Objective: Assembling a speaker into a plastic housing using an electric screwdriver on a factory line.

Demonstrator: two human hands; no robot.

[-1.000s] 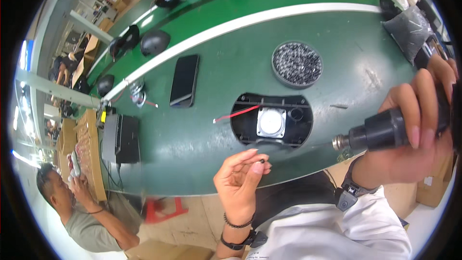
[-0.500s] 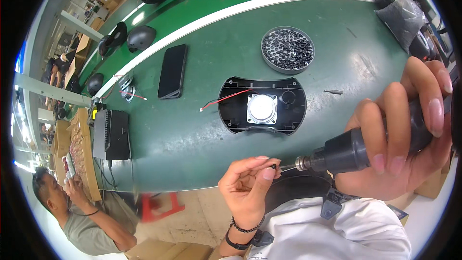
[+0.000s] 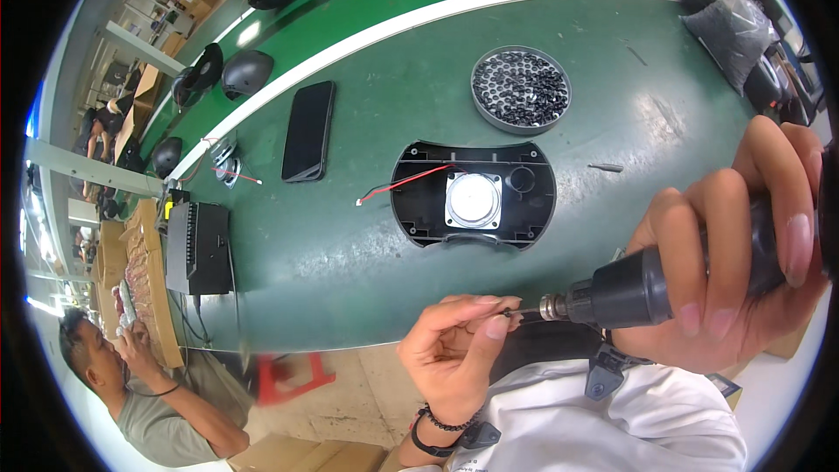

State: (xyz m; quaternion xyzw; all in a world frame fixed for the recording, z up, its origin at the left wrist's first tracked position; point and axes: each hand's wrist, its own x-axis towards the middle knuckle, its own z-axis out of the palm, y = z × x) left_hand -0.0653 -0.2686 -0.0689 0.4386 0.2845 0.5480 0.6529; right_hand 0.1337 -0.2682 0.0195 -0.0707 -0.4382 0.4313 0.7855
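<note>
With our left hand [image 3: 454, 341] we pinched a small black screw [image 3: 509, 312] between thumb and forefinger, the fingertips closed together. Our right hand [image 3: 712, 253] was wrapped around a black electric screwdriver [image 3: 638, 287], its thin bit [image 3: 528, 310] pointing left and ending right at the screw; we could not tell whether the tip was seated in it. Both hands were near the table's front edge, and just beyond them on the green table [image 3: 306, 288] lay a black casing [image 3: 419, 205] with a silver speaker [image 3: 473, 201] inside. A red and black wire [image 3: 402, 181] ran out over its left side. Past the casing we had a round dish [image 3: 524, 130] of black screws, with a phone [image 3: 308, 131] to its left.
</note>
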